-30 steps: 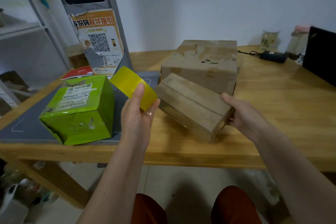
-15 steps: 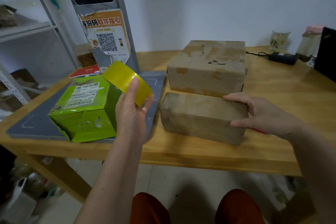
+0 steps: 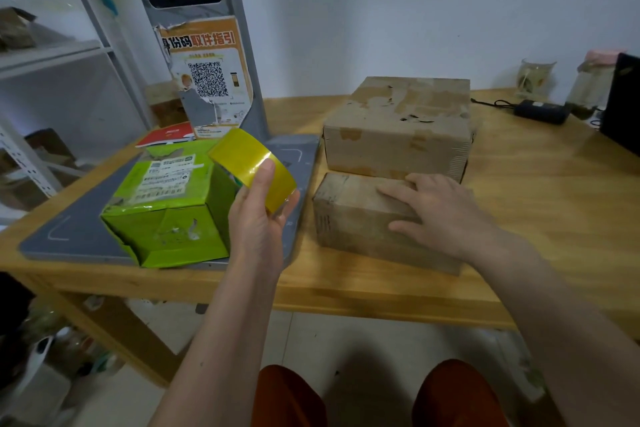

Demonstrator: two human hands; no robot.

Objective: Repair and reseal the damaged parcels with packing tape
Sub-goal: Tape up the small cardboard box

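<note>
From the head camera, the left hand is raised above the table's front edge with its fingers curled around a roll of yellow packing tape; the thumb lies across the outer band of the roll and the other fingertips show beneath its lower right rim. The roll is tilted, its open core facing up and to the left, and it overlaps the top right corner of the green parcel in the view; whether it touches that parcel cannot be told.

The right hand lies flat on the small brown parcel, fingers straight and slightly spread over its top face, the thumb running down onto the front face. It presses rather than grips.

The small brown parcel lies flat on the wooden table, its long side facing the person, just behind the table's front edge. Directly behind it, touching or nearly so, stands the large brown parcel, its top scuffed and torn. The green parcel sits to the left on a grey mat, its front dented and a bottom flap hanging open.

To the right of the brown parcels the tabletop runs bare toward a black adapter and two glass jars near the wall. A grey post with a QR poster rises behind the mat.
</note>
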